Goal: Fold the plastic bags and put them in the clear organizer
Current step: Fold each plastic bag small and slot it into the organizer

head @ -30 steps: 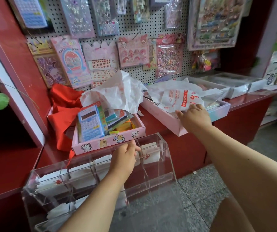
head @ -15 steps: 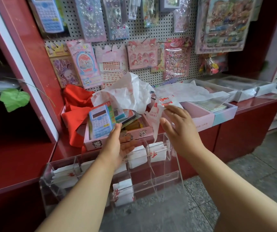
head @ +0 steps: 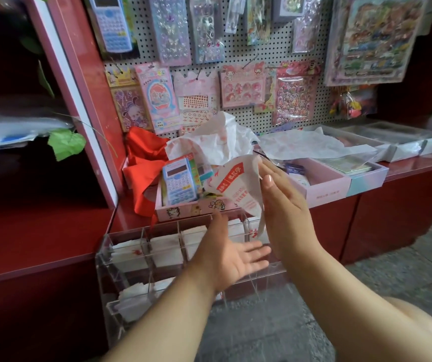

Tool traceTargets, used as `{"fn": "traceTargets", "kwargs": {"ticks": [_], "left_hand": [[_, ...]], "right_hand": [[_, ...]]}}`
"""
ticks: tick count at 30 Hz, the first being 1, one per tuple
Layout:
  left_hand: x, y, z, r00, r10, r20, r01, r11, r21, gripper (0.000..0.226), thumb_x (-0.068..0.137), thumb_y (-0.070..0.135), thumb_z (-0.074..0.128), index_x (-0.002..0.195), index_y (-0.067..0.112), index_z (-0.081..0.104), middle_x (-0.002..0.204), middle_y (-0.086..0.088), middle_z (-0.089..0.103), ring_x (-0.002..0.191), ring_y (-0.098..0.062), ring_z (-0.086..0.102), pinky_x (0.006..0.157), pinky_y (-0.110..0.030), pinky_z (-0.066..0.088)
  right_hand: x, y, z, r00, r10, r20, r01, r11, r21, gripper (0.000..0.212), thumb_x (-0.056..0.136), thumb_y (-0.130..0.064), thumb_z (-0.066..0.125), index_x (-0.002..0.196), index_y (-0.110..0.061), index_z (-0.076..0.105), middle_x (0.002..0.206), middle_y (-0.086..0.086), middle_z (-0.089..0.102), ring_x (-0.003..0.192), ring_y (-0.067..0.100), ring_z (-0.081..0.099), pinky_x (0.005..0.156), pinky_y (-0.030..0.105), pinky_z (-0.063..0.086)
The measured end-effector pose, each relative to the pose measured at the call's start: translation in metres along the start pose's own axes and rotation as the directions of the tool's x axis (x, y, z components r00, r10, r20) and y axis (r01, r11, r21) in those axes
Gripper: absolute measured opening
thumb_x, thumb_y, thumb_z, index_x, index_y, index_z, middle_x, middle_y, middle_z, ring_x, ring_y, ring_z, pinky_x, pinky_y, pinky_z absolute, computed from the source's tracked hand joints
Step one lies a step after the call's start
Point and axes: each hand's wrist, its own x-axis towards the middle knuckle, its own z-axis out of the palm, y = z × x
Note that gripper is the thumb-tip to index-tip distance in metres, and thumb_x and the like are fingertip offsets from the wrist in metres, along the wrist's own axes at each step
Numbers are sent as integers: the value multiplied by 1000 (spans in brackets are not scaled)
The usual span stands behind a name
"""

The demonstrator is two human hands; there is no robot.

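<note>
Lifted plastic bag (head: 238, 189) against right hand (head: 285, 212)

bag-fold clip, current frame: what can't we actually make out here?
- Grip on the plastic bag: head view; the right hand stands edge-on with straight fingers, hiding the contact.
- Bag's lower end: behind the same hand.
- Clear organizer, lower compartments: the left hand and forearm cover them.
- Print on the bag: too small and creased to read.
- Shelf at far left: blurred.
</note>
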Motion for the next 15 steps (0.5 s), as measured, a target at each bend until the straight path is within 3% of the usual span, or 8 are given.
{"fn": "traceTargets", "kwargs": {"ticks": [2, 5, 7, 10, 12, 15], "left_hand": [[-4, -9, 3, 999, 32, 16, -30, 992, -125, 69, 86, 79, 32, 141, 38, 40, 139, -32, 46, 120, -47, 55, 108, -62, 34], [-12, -1, 3, 976, 192, -106, -213, 947, -240, 51, 94, 62, 38, 123, 25, 57, 129, -25, 53, 122, -42, 50, 109, -58, 33], [-18, 10, -5, 945, 277, -171, -316, 906, -280, 35, 93, 48, 51, 110, 21, 64, 124, -20, 58, 123, -35, 51, 109, -53, 36], [-27, 24, -26, 897, 378, -229, -426, 877, -220, 35, 98, 39, 51, 89, 17, 76, 104, -12, 71, 96, -25, 67, 89, -43, 51], [-33, 36, -38, 879, 420, -227, -451, 886, -106, 30, 100, 36, 48, 105, 19, 73, 103, -11, 74, 90, -26, 69, 81, -42, 54], [-44, 57, -60, 860, 471, -198, -465, 882, 77, 31, 97, 26, 53, 123, 18, 67, 110, -10, 73, 92, -24, 69, 93, -42, 50]], "right_hand": [[-5, 0, 2, 1000, 15, -3, -14, 994, 109, 72, 74, -59, 72, 130, -16, 61, 143, 3, 52, 135, 20, 47, 113, 49, 34], [-11, -1, 5, 999, 28, -25, -25, 993, 115, 77, 72, -63, 71, 132, -16, 60, 143, 0, 53, 135, 17, 46, 113, 47, 34], [-15, 6, 4, 999, 10, -54, -5, 996, 89, 61, 72, -64, 71, 122, -28, 68, 140, -6, 56, 133, 12, 48, 111, 38, 35], [-20, 12, 5, 996, -57, -66, 53, 996, -70, 22, 90, -41, 58, 106, -42, 72, 127, -19, 62, 127, 4, 52, 105, 25, 40], [-27, 15, 5, 997, -75, -28, 68, 978, -199, 23, 95, -29, 53, 102, -39, 71, 116, -22, 66, 116, 1, 58, 95, 16, 44], [-40, 27, 4, 999, -53, -12, 46, 940, -339, 28, 89, -46, 51, 81, -32, 74, 92, -15, 73, 81, 1, 67, 68, 15, 48]]}}
